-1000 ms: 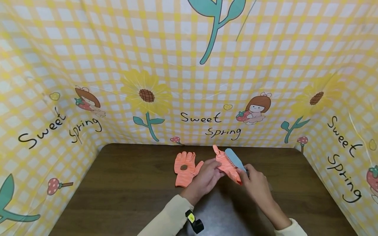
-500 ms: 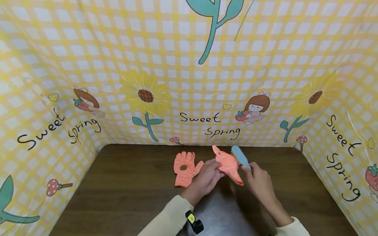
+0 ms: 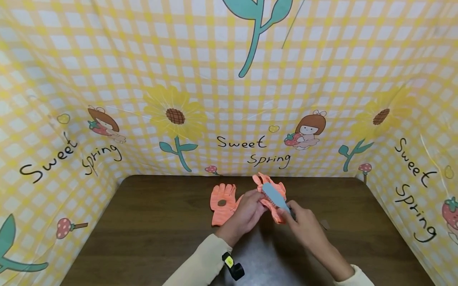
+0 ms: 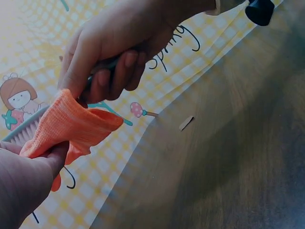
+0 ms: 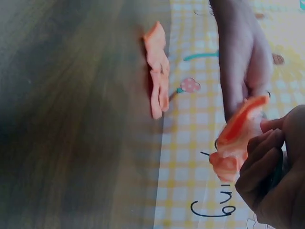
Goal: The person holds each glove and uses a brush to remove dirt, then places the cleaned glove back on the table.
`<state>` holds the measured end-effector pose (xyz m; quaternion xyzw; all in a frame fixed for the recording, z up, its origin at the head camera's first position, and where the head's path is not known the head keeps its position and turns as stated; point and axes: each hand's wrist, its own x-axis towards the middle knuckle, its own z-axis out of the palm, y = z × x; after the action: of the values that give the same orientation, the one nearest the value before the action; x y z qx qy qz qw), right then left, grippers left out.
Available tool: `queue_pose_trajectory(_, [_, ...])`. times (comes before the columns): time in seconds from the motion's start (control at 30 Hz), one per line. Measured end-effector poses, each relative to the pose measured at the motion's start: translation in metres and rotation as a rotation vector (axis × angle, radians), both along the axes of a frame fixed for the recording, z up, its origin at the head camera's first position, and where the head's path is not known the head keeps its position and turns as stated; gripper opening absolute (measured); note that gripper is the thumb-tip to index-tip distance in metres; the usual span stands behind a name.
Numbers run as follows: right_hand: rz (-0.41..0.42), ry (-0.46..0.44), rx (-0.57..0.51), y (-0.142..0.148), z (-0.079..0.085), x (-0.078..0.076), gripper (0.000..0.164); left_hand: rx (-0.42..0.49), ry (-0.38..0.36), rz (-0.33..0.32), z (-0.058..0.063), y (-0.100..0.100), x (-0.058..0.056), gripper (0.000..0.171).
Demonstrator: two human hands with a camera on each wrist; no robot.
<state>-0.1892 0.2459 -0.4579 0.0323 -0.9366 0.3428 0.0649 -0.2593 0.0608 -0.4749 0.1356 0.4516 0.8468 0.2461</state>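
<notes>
An orange knit glove [image 3: 280, 189] is held up over the far part of the table, pinched between the thumb and fingers of my left hand [image 3: 247, 210]. My right hand [image 3: 304, 222] grips the dark handle of a light blue brush [image 3: 274, 194], which lies slanted across the glove with its bristles toward the fabric. In the left wrist view the bristles of the brush [image 4: 28, 131] show behind the glove [image 4: 76, 121], and the curled fingers of my right hand [image 4: 109, 62] wrap the handle. The glove's cuff opening faces me.
A second orange glove [image 3: 223, 214] with a dark round spot [image 3: 222, 203] lies flat on the brown table [image 3: 150, 230], left of my hands. A small flat scrap [image 4: 186, 123] lies on the table to the right. Patterned cloth [image 3: 229, 99] walls the back and sides.
The brush moved off to the glove's right edge, then back left across its middle. The held glove has turned and bunched, its fingers now spreading upward. My left hand has barely moved.
</notes>
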Motion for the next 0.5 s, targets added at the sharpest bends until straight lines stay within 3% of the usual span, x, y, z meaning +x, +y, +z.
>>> queue_pose_trajectory(0.2, [-0.056, 0.028, 0.058, -0.0025, -0.0011, 0.0006, 0.02, 0.002, -0.029, -0.005, 0.0011, -0.0006, 0.0016, 0.047])
queue_pose_trajectory(0.5, [-0.123, 0.034, 0.083, 0.0026, -0.0003, -0.0019, 0.032, -0.003, -0.052, 0.002, 0.0003, 0.0011, 0.0022, 0.05])
